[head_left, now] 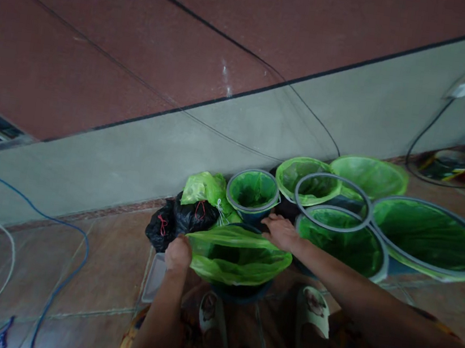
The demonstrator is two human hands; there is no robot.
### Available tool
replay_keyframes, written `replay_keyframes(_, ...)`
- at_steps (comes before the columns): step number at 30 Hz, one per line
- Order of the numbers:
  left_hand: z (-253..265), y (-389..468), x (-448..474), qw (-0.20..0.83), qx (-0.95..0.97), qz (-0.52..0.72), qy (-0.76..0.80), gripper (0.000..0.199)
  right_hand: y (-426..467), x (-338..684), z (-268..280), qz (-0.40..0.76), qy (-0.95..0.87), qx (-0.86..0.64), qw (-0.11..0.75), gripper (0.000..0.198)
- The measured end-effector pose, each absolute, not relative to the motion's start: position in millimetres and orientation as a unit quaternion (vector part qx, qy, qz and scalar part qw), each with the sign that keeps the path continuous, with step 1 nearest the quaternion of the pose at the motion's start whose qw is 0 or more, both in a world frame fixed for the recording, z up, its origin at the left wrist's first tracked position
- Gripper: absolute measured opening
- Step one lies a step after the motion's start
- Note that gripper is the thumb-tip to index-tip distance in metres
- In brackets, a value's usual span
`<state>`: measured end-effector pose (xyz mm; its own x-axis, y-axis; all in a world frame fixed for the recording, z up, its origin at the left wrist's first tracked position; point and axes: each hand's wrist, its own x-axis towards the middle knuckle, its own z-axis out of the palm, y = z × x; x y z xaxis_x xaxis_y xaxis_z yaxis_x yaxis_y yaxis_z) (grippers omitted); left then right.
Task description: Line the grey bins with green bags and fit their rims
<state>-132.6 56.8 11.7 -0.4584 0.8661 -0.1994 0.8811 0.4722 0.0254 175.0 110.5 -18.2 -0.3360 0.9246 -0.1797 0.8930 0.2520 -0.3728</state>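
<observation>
- Green, thin plastic bin liner [238, 260] is stretched over the mouth of a dark round bin [242, 292] that stands on the tiled floor [108, 272] between the person's two hands.
- Left hand [178, 253]: its grip is closed on the liner's near-left edge, fingers curled under the film at the rim.
- Right hand [281, 232]: it lies flat on the far-right edge of the same liner, fingers spread and pressing down; this grip looks open rather than pinched, though the fingertips are partly hidden.
- Handling, as a judgement: the film looks very light, soft and slippery, and it would tear if pulled hard over the rim. The folded-over edge, where both hands already are, is the soundest place to take hold.
- Just beyond the left grip lie tied black plastic rubbish bags [179, 218] with red ties and a crumpled green plastic bag [209, 189].
- Beyond and outward of the right grip stand more round bins lined in green [253, 191], some with a grey hoop [331, 201] at the rim, the widest lined bin [430, 237] well apart.
- Below both grips, pale slippers [314, 316] show on the person's feet.
- Blue cable [71, 255] trails over the floor, well outward of the left grip.
</observation>
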Motion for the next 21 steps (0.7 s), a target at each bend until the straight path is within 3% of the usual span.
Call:
replay_keyframes(5,16,56,-127,0.07,0.521,-0.029,0.85,0.039,103,130,-14,0.216,-0.857,-0.466,0.038,0.04)
replay_keyframes(11,18,53,-128,0.06,0.517,-0.003,0.854,0.04,96,113,-32,0.179,-0.844,-0.505,-0.011,0.02)
replay_keyframes(17,32,46,-130,0.106,0.448,-0.048,0.886,0.036,107,128,-18,0.194,-0.824,-0.531,0.035,0.022)
replay_keyframes(21,43,46,-111,0.041,0.507,-0.043,0.86,0.057,112,136,-8,0.231,-0.826,-0.511,0.063,0.022)
